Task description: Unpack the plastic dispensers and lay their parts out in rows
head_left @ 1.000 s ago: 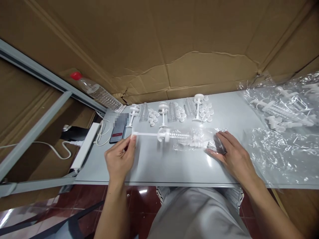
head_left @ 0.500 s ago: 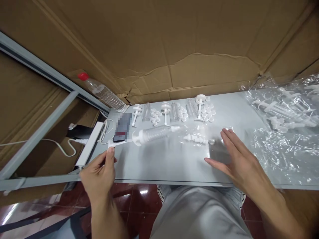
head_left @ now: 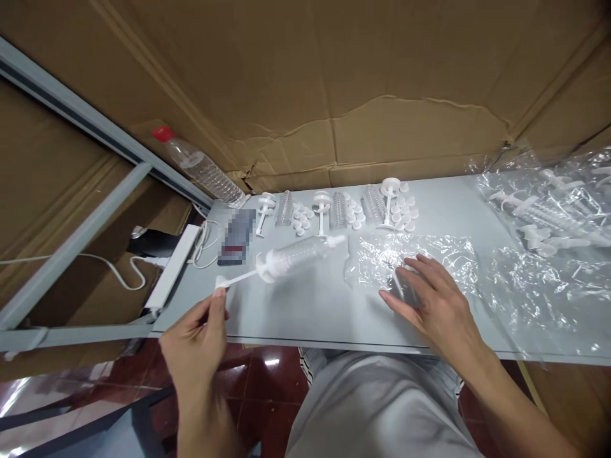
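Note:
My left hand (head_left: 198, 340) pinches the plunger end of a clear plastic syringe (head_left: 291, 254) with white fittings, held just above the grey table (head_left: 310, 305). The syringe lies free of its clear plastic bag (head_left: 405, 257). My right hand (head_left: 429, 305) presses flat on that bag, fingers spread. Some small white parts seem to lie inside the bag under my fingers.
At the table's back stand rows of clear barrels (head_left: 337, 210), white plungers (head_left: 389, 200) and small white caps (head_left: 403, 213). A phone (head_left: 235, 236), a power strip (head_left: 172, 267) and a water bottle (head_left: 200, 168) sit at the left. Bagged syringes (head_left: 548, 210) lie right. Cardboard (head_left: 334, 83) rises behind.
My left hand pulled the syringe leftward out of the plastic bag by its plunger. My right hand stayed on the bag and holds it down.

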Demonstrator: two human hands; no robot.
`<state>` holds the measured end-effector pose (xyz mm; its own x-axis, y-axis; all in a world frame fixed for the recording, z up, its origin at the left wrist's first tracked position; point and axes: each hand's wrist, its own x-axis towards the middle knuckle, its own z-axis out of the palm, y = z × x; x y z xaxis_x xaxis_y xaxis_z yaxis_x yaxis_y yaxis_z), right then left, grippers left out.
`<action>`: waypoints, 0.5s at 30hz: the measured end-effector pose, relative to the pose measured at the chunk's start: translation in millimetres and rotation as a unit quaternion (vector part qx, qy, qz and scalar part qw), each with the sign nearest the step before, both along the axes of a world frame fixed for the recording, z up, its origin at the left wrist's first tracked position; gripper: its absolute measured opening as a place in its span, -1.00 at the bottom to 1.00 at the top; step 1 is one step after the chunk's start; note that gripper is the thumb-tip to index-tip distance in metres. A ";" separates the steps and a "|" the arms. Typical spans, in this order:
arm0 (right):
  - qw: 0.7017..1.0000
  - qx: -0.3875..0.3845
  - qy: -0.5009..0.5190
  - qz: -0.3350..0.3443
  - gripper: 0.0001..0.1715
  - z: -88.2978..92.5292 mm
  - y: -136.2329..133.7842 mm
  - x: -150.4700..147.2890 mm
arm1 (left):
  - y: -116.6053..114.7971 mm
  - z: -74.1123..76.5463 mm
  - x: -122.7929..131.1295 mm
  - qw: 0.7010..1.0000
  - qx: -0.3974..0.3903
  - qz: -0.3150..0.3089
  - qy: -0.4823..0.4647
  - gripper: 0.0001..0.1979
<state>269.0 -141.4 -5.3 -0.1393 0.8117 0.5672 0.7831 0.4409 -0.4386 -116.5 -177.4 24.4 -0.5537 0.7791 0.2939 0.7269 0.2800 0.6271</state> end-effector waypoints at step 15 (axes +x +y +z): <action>0.620 -0.379 0.686 0.037 -0.47 34.4 34.3 -40.2 | 37.3 -0.5 122.0 0.960 0.052 -0.239 -0.135 -0.84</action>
<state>228.8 -107.2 29.2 -0.0008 0.9378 -0.3470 -0.5670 -0.2863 -0.7723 5.5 -140.1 23.9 -0.2064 0.9375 0.2800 0.5645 -0.1197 0.8167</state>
